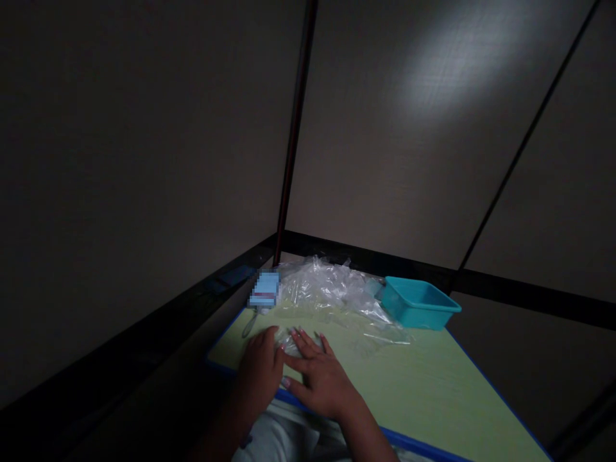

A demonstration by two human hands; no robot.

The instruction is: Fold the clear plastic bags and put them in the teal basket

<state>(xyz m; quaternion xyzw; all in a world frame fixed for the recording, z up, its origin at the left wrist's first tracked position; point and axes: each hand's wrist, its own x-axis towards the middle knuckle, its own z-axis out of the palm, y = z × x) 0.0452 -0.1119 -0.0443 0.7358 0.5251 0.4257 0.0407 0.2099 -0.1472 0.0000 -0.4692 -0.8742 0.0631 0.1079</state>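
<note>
Near the front edge of a pale green table (409, 378), my right hand (317, 375) lies with its fingers spread over a small piece of clear plastic (287, 341). Beside it, my left hand (262, 362) has its fingers curled at the left side of that plastic; its fingertips touch or pinch the edge. Just beyond both hands spreads a crumpled heap of clear plastic bags (332, 289). What lies under my right palm is hidden.
A turquoise basket (423, 317) sits at the table's right rear. A blurred blue item (265, 289) lies at the left rear, with a thin loop (249, 324) in front of it. Walls (375, 160) rise behind and left of the table.
</note>
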